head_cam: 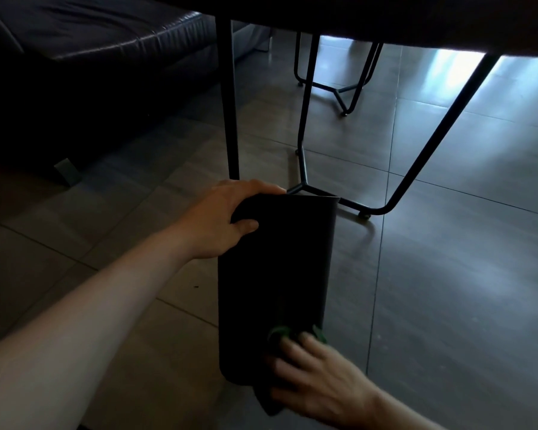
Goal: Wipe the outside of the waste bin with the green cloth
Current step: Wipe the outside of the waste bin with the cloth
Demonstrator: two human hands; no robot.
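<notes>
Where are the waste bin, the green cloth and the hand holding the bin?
waste bin [277, 268]: head view, on its dark side wall.
green cloth [280, 333]: head view, on the fold above the fingers.
left hand [221, 218]: head view, on its back, gripping the bin's far end.

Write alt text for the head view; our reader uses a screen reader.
A left hand grips the far end of a black waste bin while the right hand presses a green cloth against its side, over a tiled floor beside a table's metal legs.
</notes>
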